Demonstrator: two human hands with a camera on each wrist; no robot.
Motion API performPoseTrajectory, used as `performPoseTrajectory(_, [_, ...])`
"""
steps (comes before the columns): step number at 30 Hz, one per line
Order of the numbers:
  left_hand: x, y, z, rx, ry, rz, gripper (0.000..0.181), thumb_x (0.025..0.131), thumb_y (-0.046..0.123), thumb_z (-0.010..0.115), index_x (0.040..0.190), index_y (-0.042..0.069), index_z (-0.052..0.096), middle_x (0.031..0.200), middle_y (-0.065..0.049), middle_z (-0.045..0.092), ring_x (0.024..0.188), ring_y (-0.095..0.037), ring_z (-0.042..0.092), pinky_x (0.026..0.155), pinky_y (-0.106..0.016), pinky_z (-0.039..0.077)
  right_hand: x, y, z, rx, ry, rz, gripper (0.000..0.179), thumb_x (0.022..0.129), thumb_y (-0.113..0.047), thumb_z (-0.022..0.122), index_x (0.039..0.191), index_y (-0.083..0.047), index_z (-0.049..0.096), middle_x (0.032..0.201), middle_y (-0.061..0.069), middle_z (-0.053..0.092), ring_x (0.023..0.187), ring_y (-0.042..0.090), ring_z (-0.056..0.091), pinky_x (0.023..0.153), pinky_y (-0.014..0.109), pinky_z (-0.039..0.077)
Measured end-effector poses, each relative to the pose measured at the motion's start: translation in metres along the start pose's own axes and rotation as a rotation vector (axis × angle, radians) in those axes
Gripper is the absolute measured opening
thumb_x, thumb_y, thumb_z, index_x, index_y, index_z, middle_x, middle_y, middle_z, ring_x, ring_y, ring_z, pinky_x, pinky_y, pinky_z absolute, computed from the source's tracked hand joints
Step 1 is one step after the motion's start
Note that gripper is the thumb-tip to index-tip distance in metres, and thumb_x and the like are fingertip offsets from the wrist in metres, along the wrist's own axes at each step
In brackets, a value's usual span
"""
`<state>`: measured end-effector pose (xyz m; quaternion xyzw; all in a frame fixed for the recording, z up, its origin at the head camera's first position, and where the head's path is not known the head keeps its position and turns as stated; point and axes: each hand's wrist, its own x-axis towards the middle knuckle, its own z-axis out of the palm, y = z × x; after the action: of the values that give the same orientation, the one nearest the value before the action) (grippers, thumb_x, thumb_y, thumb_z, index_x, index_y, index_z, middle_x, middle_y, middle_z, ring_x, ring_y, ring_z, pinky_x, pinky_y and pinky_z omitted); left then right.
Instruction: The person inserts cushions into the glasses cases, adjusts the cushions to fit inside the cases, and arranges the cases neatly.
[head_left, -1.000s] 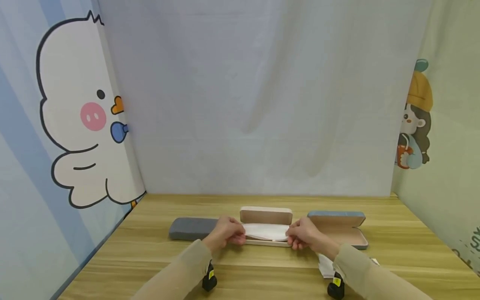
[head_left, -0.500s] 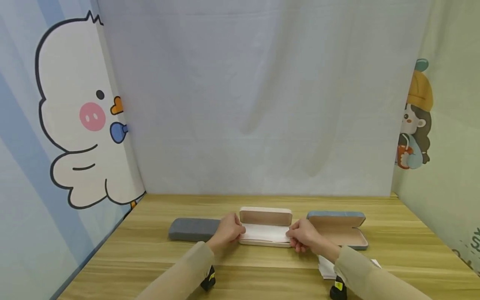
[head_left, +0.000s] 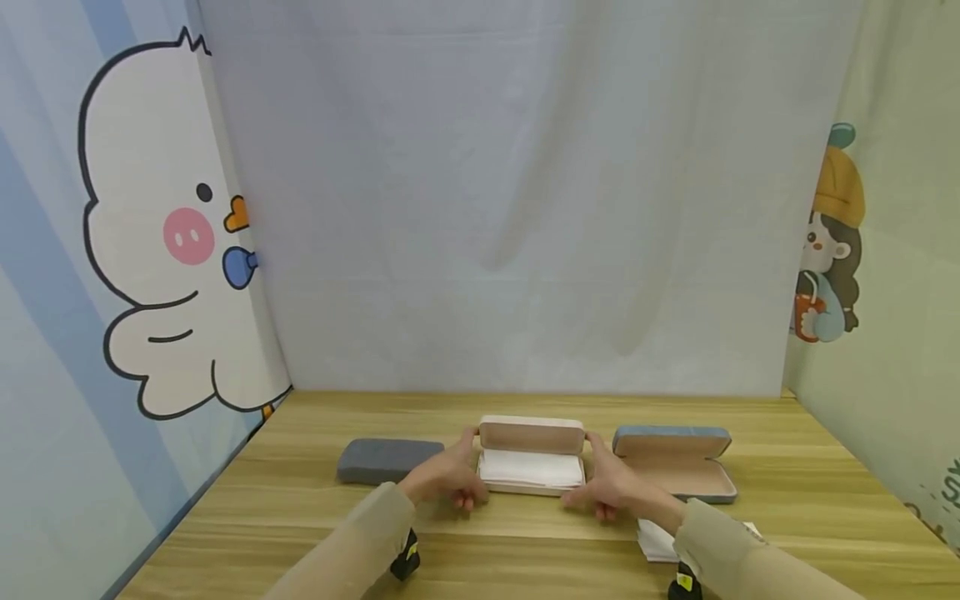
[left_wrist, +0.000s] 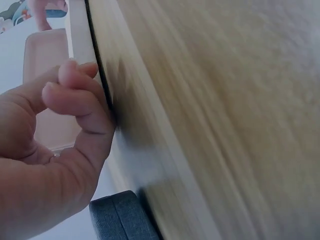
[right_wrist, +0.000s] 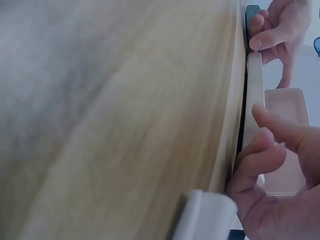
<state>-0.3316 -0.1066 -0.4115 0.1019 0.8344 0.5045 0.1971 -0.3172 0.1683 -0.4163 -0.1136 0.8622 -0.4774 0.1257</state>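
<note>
Boxed in on three sides, with a plain pale grey backdrop [head_left: 517, 208] hanging in soft creases, well beyond both grips. Got a light blue striped panel [head_left: 45, 400] way out to the left of the left grip, printed with a big white cartoon duck [head_left: 146, 242], pink cheek, orange beak and all. Past the right grip, got a pale green panel [head_left: 900, 275] with a cartoon girl [head_left: 831, 258] in an orange hat.

Working over a yellowish wood-grain counter [head_left: 525, 550], streaks running side to side, reaching back from under both grips to the foot of the backdrop. Bit blurry up close in the wrist views.

Right between the grips: see a cream case [head_left: 531, 435], lid up, with a stack of white sheets [head_left: 531, 469] lying in the base. Thumb and index spread wide on the left grip [head_left: 450, 472], up at the left end of the case; much the same with the right grip [head_left: 613, 481] at the other end. Can't tell how hard pressed.

Also spot a closed dark grey case [head_left: 386, 461] just left of the left grip, an open blue case [head_left: 675, 458] just right of the right one, and some white paper [head_left: 656, 543] partly under the right sleeve [head_left: 727, 546], nearer than the right grip.
</note>
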Motion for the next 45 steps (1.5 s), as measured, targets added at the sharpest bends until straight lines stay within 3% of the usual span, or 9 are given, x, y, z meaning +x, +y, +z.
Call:
performPoseTrajectory(8, [0.003,-0.003,0.006,0.062,0.078,0.038,0.111,0.072,-0.008,0.075,0.152,0.013,0.001,0.048,-0.005,0.054,0.035,-0.010,0.047,0.033,-0.019,0.038,0.006,0.000,0.005,-0.016,0.051,0.011,0.118,0.073,-0.015,0.085,0.153,-0.006,-0.001,0.047,0.002,0.050,0.033,0.009,0.040,0.033,0.022,0.038])
performPoseTrajectory(16, [0.003,-0.002,0.003,0.018,0.076,0.041,0.109,0.073,-0.011,0.075,0.150,0.015,0.002,0.050,-0.010,0.056,0.033,-0.010,0.049,0.032,-0.020,0.041,0.011,0.003,0.003,-0.026,0.026,-0.054,0.117,0.071,-0.017,0.086,0.152,-0.005,0.002,0.044,0.002,0.049,0.031,0.008,0.041,0.032,0.022,0.036])
performPoseTrajectory(21, [0.003,-0.004,0.002,-0.003,0.064,0.052,0.107,0.074,-0.011,0.074,0.149,0.015,0.003,0.052,-0.010,0.057,0.034,-0.010,0.050,0.032,-0.021,0.044,0.012,0.004,0.003,-0.035,0.023,-0.075,0.115,0.070,-0.017,0.087,0.151,-0.004,0.006,0.045,0.004,0.053,0.030,0.009,0.045,0.031,0.027,0.041])
performPoseTrajectory(30, [0.003,-0.004,0.002,-0.019,0.050,0.035,0.110,0.074,-0.011,0.074,0.151,0.016,0.000,0.051,-0.012,0.058,0.034,-0.010,0.051,0.033,-0.022,0.045,0.011,0.004,0.002,-0.011,-0.007,-0.085,0.119,0.073,-0.012,0.084,0.152,-0.003,-0.004,0.048,0.006,0.057,0.031,0.010,0.048,0.033,0.029,0.046])
performPoseTrajectory(39, [0.002,-0.005,0.004,-0.063,0.038,0.049,0.096,0.075,-0.014,0.073,0.142,0.014,0.010,0.054,-0.014,0.058,0.034,-0.012,0.052,0.033,-0.023,0.046,0.009,0.007,0.002,0.035,-0.021,-0.113,0.087,0.075,-0.010,0.082,0.136,-0.005,0.021,0.049,0.005,0.054,0.032,0.009,0.047,0.033,0.025,0.043])
performPoseTrajectory(45, [0.003,-0.007,0.005,-0.088,0.037,0.064,0.087,0.074,-0.015,0.072,0.135,0.013,0.016,0.053,-0.014,0.057,0.035,-0.012,0.053,0.033,-0.023,0.047,0.008,0.007,0.002,0.048,-0.031,-0.114,0.082,0.076,-0.010,0.082,0.132,-0.005,0.022,0.052,0.007,0.054,0.032,0.009,0.047,0.033,0.024,0.042])
